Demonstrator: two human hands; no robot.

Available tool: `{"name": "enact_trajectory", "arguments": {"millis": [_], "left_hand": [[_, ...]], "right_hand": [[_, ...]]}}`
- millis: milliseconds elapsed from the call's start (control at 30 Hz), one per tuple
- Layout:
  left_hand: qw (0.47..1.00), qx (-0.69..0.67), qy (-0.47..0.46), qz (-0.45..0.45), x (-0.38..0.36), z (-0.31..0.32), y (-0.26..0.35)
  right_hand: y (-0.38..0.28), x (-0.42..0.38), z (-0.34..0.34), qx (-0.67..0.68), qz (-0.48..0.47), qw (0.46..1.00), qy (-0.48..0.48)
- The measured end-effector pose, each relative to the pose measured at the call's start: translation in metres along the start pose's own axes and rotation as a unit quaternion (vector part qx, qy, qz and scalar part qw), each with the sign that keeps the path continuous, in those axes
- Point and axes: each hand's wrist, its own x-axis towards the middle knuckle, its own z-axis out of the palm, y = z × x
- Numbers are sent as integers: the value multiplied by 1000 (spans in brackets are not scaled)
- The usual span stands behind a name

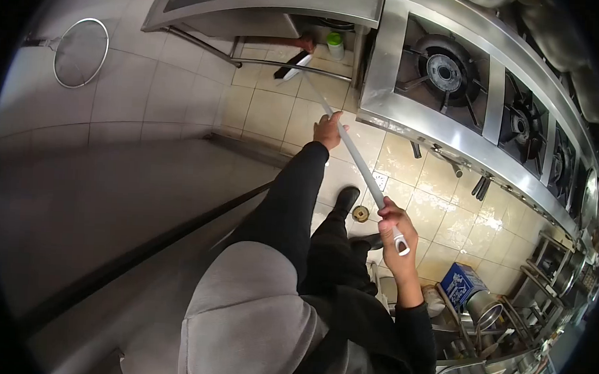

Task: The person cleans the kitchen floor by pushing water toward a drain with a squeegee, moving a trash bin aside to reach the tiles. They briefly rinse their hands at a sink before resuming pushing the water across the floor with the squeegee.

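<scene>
A long white-handled floor squeegee [362,164] slants across the middle of the view. Its white-and-black head [293,65] is on the tiles at the edge of the steel table. Partway down the pole, my left hand [328,130] is closed around it with the arm stretched forward. My right hand [396,230] grips the pole near its top end, where a hanging hole shows. Under the table, close to the squeegee head, stands a container with a green lid [334,45].
A steel gas range [383,110] with several burners runs along the right. Wet-looking tiles [398,158] and a round drain [360,214] lie by my boots. A blue box [462,285] and a metal pot [484,309] sit lower right. A strainer [82,52] hangs at the left wall.
</scene>
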Motion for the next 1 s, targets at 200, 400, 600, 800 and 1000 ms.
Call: {"name": "enact_trajectory", "arguments": {"millis": [200,400,600,800,1000], "left_hand": [[998,18,-16,55,-8,28,-2],[941,39,24,336,-66,40,40],[893,-117,-93,424,-195,126,123],[813,-281,-225,458,-311,210,272],[684,-252,-307,612,-314,256,391]], "right_hand": [[2,-36,-3,-41,20,999,15],[-42,-119,-37,-49,62,993,90],[-125,-239,-104,-106,87,972,190],[-233,-265,-125,-195,75,943,259],[-229,-256,-150,-320,-7,942,97]]}}
